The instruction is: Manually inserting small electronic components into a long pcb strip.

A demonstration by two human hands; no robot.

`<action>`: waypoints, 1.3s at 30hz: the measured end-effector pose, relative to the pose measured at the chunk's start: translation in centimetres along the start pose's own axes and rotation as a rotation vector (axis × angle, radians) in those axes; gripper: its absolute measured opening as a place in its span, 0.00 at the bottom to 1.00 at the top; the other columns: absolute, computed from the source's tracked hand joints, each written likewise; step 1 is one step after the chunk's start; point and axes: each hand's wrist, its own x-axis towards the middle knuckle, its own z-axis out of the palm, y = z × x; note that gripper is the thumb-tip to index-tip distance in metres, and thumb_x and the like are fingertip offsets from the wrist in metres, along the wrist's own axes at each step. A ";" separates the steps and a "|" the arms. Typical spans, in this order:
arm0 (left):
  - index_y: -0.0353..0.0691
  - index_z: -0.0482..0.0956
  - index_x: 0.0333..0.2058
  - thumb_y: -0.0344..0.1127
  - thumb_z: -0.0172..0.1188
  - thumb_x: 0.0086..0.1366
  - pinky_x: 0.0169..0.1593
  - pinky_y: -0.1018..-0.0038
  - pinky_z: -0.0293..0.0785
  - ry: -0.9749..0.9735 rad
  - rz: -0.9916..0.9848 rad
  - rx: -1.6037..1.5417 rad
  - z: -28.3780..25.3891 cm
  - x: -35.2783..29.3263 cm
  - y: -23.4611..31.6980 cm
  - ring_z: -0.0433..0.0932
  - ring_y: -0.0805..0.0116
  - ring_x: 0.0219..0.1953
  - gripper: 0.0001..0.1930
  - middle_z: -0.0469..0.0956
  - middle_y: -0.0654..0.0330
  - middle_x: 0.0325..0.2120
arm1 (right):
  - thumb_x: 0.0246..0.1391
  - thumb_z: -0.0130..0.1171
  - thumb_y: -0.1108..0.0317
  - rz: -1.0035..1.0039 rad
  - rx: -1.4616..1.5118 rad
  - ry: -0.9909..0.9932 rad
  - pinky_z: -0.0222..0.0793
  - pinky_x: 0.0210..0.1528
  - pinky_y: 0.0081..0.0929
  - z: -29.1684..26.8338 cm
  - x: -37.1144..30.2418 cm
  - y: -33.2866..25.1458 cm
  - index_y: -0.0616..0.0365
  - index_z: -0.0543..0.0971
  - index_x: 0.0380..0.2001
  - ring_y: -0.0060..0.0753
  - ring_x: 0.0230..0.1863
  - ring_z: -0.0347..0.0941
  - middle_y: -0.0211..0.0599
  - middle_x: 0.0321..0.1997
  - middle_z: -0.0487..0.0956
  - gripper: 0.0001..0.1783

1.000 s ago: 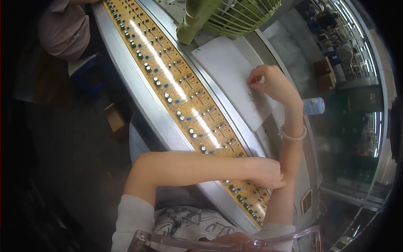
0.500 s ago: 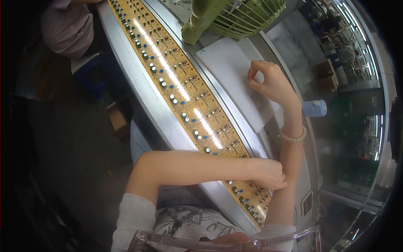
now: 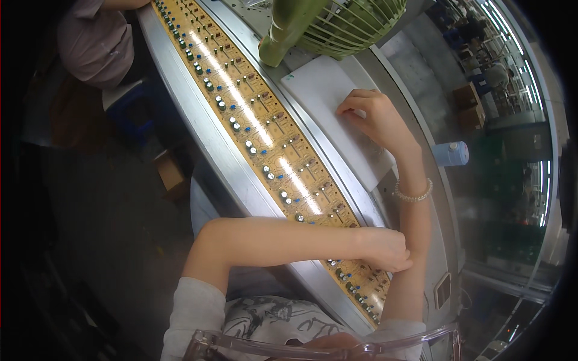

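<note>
My left forearm crosses over a long row of yellow circuit boards (image 3: 274,129), which carry round capacitors and small blue parts. At its end my left hand (image 3: 384,249) is closed, its curled fingers against my right forearm; whatever they may hold is hidden. My right hand (image 3: 374,118) hovers over or rests on a white board (image 3: 319,84) beyond the rail. Its fingers bend together toward the thumb, closed, and anything between the tips is too small to make out. A beaded bracelet (image 3: 413,192) circles my right wrist.
Metal rails (image 3: 211,135) border the boards. A green fan (image 3: 337,27) stands at the far side. Right of my wrist is a light blue bottle (image 3: 451,154); a phone-like flat object (image 3: 442,290) lies lower right. Another person's sleeve (image 3: 96,51) shows upper left. A cardboard box (image 3: 171,175) stands below the rail.
My right hand has shifted a little left and its fingers have straightened from a round loop to a flatter bend. My left hand stays against the right forearm.
</note>
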 end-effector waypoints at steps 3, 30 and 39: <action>0.37 0.67 0.24 0.33 0.53 0.53 0.21 0.72 0.72 0.017 -0.004 0.024 -0.1 0.0 -0.1 0.78 0.65 0.19 0.06 0.71 0.60 0.16 | 0.43 0.59 0.79 0.036 0.018 0.043 0.71 0.39 0.31 -0.1 0.1 -0.4 0.60 0.80 0.29 0.39 0.34 0.76 0.38 0.28 0.80 0.07; 0.39 0.71 0.20 0.32 0.55 0.50 0.21 0.74 0.71 -0.013 -0.013 0.015 -0.4 0.2 -0.4 0.78 0.68 0.19 0.05 0.73 0.62 0.15 | 0.41 0.64 0.79 -0.188 0.159 0.071 0.63 0.49 0.32 5.2 2.0 -3.6 0.57 0.78 0.27 0.34 0.35 0.71 0.32 0.26 0.77 0.08; 0.39 0.72 0.20 0.33 0.56 0.50 0.21 0.74 0.70 -0.051 0.022 0.052 -0.8 0.2 -0.7 0.77 0.68 0.18 0.05 0.74 0.63 0.16 | 0.41 0.66 0.77 -0.254 0.061 0.033 0.62 0.54 0.34 5.2 2.2 -3.2 0.53 0.79 0.26 0.31 0.38 0.70 0.27 0.28 0.77 0.08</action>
